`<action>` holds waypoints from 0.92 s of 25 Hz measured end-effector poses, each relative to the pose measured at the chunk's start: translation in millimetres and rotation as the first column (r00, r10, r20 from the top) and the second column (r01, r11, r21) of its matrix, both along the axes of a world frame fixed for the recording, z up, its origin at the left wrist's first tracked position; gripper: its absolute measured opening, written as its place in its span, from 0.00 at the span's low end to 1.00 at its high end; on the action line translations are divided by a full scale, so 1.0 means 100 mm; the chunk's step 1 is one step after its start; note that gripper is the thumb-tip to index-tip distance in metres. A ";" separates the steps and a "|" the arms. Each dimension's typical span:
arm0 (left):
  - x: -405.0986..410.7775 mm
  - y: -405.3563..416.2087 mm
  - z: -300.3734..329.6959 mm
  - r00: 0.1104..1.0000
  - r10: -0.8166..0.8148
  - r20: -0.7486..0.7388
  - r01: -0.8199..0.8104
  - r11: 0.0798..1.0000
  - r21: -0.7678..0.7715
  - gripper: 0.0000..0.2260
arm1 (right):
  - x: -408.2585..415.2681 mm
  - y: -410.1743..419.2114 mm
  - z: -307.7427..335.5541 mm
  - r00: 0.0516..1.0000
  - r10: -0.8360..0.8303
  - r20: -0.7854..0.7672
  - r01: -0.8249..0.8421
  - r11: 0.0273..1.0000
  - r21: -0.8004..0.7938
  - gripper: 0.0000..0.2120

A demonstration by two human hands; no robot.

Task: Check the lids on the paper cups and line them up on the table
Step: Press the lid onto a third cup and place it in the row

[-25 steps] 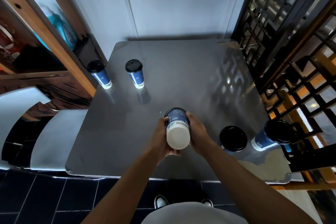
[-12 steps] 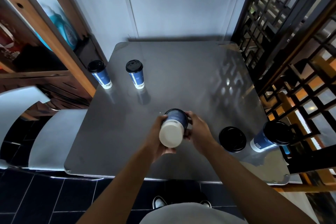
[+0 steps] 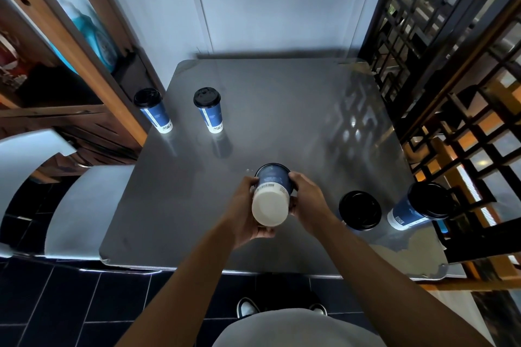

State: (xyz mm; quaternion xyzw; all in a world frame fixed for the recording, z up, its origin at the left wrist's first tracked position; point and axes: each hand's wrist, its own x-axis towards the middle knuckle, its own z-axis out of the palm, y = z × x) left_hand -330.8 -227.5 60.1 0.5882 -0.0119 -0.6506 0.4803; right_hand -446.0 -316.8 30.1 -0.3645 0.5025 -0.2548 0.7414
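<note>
Held cup (image 3: pixel 273 194) is tipped over above the near middle of the table (image 3: pixel 282 110), white base toward the camera, lid end pointing away. Left hand (image 3: pixel 245 213) grips its left side and base; right hand (image 3: pixel 306 201) grips its right side. Four more lidded cups stand on the table: two far left (image 3: pixel 153 110) (image 3: pixel 209 110), two near right (image 3: pixel 360 210) (image 3: pixel 417 205).

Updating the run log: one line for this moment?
both hands: left hand, right hand | hold: paper cup tipped, base toward camera | four cups standing
</note>
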 end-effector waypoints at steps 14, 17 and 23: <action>-0.08 -0.05 0.02 0.966 0.189 -0.178 -0.209 0.973 -0.099 0.20 | 0.01 0.02 0.09 0.995 0.063 0.081 -0.063 0.998 0.004 0.11; -0.11 -0.05 0.03 0.952 0.240 -0.191 -0.257 0.964 -0.071 0.18 | 0.02 0.03 0.10 0.996 0.065 0.058 -0.065 0.998 -0.011 0.12; -0.07 -0.01 0.01 0.943 0.239 -0.232 -0.243 0.970 0.012 0.22 | -0.02 0.04 0.04 0.994 0.052 0.091 -0.051 0.999 -0.017 0.12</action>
